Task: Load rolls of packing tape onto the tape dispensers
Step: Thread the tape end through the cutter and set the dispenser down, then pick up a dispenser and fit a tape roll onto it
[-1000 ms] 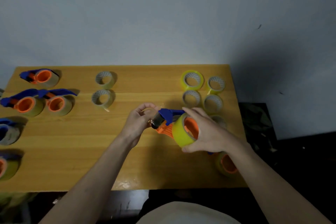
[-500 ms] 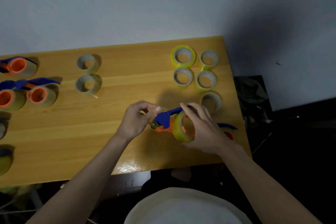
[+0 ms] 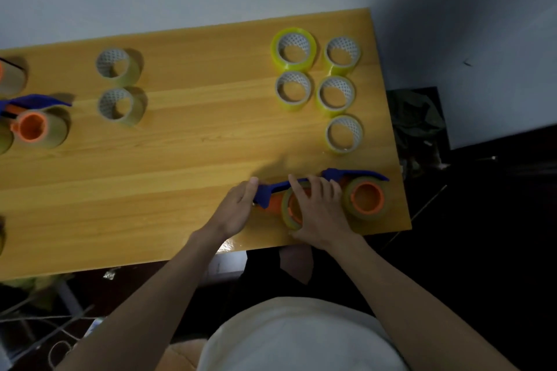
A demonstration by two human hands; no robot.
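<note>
Both hands hold a blue and orange tape dispenser (image 3: 268,194) near the table's front right. My right hand (image 3: 319,208) grips the yellowish tape roll (image 3: 289,211) loaded on it, fingers curled over the top. My left hand (image 3: 236,208) holds the dispenser's blue front end, thumb up by the blade end. A second loaded dispenser (image 3: 364,197) lies just right of my right hand. Several loose tape rolls (image 3: 294,50) stand at the back right.
Two more loose rolls (image 3: 119,65) stand at the back left. Loaded dispensers (image 3: 36,126) lie along the left edge. The wooden table (image 3: 168,159) ends close behind the right dispenser; dark floor and clutter lie beyond.
The view has tilted down and left. My hands have lowered the dispenser toward the table, beside the loaded one at the right. My left hand has slid along its front end.
</note>
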